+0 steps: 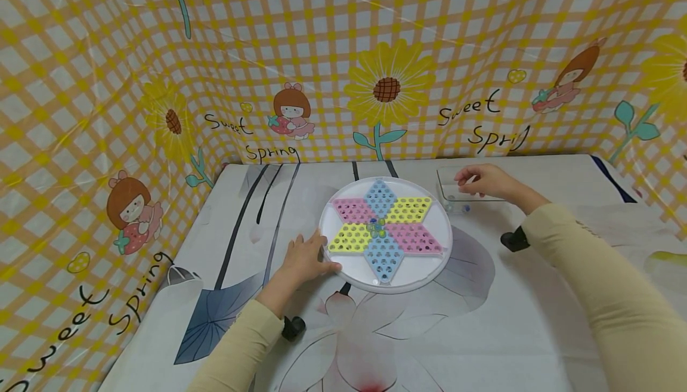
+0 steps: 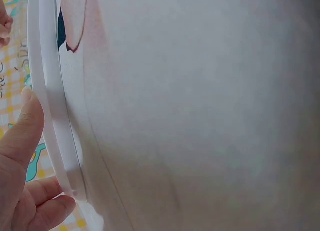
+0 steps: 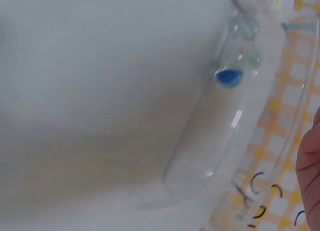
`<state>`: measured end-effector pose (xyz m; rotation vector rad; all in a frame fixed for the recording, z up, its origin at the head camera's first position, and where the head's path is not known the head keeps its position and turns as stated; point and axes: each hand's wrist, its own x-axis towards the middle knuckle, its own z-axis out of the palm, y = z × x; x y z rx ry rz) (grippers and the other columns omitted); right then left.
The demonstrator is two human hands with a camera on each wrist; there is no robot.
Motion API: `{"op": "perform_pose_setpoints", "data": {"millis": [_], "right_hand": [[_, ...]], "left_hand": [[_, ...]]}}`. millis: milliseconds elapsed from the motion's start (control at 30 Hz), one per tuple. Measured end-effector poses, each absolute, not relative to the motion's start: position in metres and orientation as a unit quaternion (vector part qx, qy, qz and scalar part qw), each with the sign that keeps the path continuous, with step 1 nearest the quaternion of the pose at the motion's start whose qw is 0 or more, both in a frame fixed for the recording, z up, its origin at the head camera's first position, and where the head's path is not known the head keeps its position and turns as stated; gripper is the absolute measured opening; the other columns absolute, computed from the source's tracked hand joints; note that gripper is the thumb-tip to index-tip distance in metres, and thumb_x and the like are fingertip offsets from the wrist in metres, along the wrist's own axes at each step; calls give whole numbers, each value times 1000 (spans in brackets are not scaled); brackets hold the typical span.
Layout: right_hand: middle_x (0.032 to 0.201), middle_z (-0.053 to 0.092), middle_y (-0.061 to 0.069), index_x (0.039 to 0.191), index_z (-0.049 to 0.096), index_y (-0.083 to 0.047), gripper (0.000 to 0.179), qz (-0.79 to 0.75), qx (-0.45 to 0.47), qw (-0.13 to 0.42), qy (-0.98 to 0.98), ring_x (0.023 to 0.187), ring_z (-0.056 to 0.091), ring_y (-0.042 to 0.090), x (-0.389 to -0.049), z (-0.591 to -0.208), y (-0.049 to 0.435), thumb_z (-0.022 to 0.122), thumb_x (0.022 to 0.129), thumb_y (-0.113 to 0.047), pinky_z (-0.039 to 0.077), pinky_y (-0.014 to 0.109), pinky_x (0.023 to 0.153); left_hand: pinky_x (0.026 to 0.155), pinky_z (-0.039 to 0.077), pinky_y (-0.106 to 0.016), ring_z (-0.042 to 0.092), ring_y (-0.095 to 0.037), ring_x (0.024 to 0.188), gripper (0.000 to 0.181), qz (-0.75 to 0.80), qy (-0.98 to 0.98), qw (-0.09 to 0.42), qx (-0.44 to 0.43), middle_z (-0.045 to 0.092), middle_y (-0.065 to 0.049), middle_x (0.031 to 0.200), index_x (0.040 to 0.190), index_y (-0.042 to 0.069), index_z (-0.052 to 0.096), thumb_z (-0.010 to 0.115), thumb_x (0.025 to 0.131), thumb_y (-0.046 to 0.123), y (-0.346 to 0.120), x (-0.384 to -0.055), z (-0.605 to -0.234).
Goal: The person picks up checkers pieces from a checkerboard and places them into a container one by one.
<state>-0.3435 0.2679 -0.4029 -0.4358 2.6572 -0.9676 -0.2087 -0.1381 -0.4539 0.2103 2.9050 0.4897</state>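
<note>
A round white Chinese checkers board [image 1: 351,269] with a pink, yellow and blue star lies in the middle of the table. Several glass marbles [image 1: 377,228] sit in holes at its centre. My left hand [image 1: 305,258] rests against the board's left edge, thumb over the rim and fingers spread along the side. Farther right, my right hand [image 1: 485,181] is above a clear plastic box [image 3: 200,156], fingers bent; I cannot tell whether they hold a marble. Inside the box, a few marbles [image 3: 230,77], one with blue, lie gathered at one end.
The table has a white cloth [image 1: 504,332] with grey and blue flower prints. A yellow checked curtain [image 1: 327,28] with sunflowers rises behind the table and along its left side. The box stands just beyond the board's right rim, near the back.
</note>
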Motion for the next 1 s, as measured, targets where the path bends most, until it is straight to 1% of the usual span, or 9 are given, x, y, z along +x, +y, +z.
{"op": "perform_pose_setpoints", "data": {"millis": [100,167,433,533,633,800,1000], "right_hand": [[105,55,15,114,53,2,32,-335,-161,136,918,79,53,20,-341,-400,258,59,89,-18,48,33,64],[105,55,15,113,54,1,32,-337,-170,134,916,79,53,19,-339,-398,251,60,89,-19,48,32,64],[102,57,12,112,56,1,29,-332,-199,131,913,81,51,21,-333,-396,218,61,87,-14,47,28,65],[100,59,11,111,57,1,30,-326,-215,125,912,83,52,21,-332,-398,207,62,85,-13,46,27,66],[98,60,12,110,58,2,29,-327,-231,123,908,82,55,22,-330,-399,196,63,84,-11,47,27,64],[97,60,12,109,59,3,29,-339,-243,136,899,79,54,21,-330,-405,179,63,83,-9,46,26,61],[96,60,14,107,59,5,27,-356,-268,144,884,78,56,21,-330,-415,164,63,83,-5,47,25,61]], "left_hand": [[100,31,-53,34,-43,125,77,165,979,92,72,32,-7,147,132,10,49,70,71,53,-139,-209,-455],[101,31,-53,34,-43,125,77,165,979,91,73,32,-7,147,132,10,49,70,71,53,-139,-208,-456],[104,27,-53,33,-44,126,78,166,979,88,82,31,-9,147,132,8,48,69,72,53,-140,-208,-456],[105,25,-53,32,-44,127,78,165,979,90,83,31,-9,148,132,8,48,69,72,53,-140,-208,-456],[106,23,-53,31,-44,128,78,164,978,94,83,30,-10,148,133,8,47,68,73,53,-140,-209,-456],[106,23,-54,31,-44,128,78,162,979,95,82,30,-10,148,133,8,47,68,73,54,-140,-209,-457],[106,24,-53,31,-44,127,78,159,979,94,85,30,-11,147,133,8,47,68,73,54,-140,-209,-457]]}}
